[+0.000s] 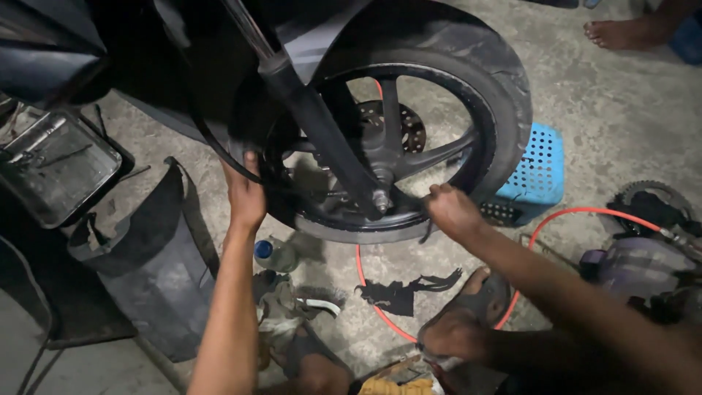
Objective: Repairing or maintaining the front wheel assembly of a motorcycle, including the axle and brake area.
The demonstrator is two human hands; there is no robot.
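Both forearms are stretched up; the tyre (504,95) is gripped by the left hand (245,197) at eight o'clock, the rim (351,228) pinched by the closed right hand (452,211) at five o'clock.

The one camera sits on my head and looks steeply down and forward, over my own arms, at the concrete floor (621,110) in front of me. It is close: the motorcycle wheel (409,139) fills the upper middle of the view, with its top cut off by the upper edge. My left hand (245,197) and right hand (453,212) come in from the bottom edge, forearms running up toward the wheel. The metal tray (55,168) lies at the left edge, the blue stool (537,168) right of centre behind the wheel. My foot in a sandal (468,322) shows at the bottom. No second view overlaps with this one.
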